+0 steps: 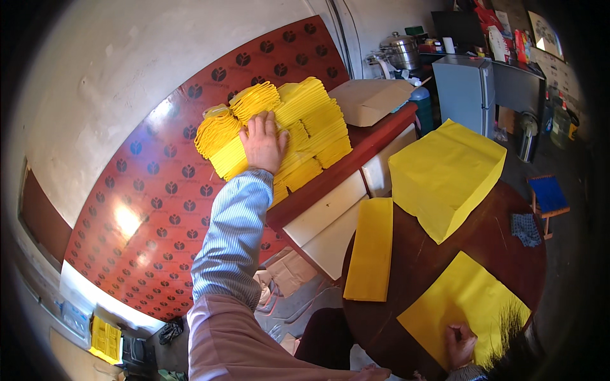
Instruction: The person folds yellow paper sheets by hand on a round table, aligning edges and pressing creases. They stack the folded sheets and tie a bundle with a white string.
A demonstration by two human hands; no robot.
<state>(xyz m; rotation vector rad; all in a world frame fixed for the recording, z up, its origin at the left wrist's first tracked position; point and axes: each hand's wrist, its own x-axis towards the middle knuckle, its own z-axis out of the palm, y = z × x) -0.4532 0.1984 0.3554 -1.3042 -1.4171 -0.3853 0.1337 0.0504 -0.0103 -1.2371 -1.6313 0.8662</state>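
Here, nearest the body, the right hand (pixel 461 345) holds its fingers curled over a yellow sheet (pixel 457 292); whether they pinch it I cannot tell. The sheet spreads beneath and beyond those fingertips, squarish, a corner pointing away, well apart from the left hand (pixel 264 145). Left of the right fingers lies a folded yellow strip (pixel 369 247), long axis running away; beyond them, a big yellow stack (pixel 445 171). Farther off, slightly spread left fingers press folded yellow bundles (pixel 311 120), brown cardboard (pixel 368 101) to their right.
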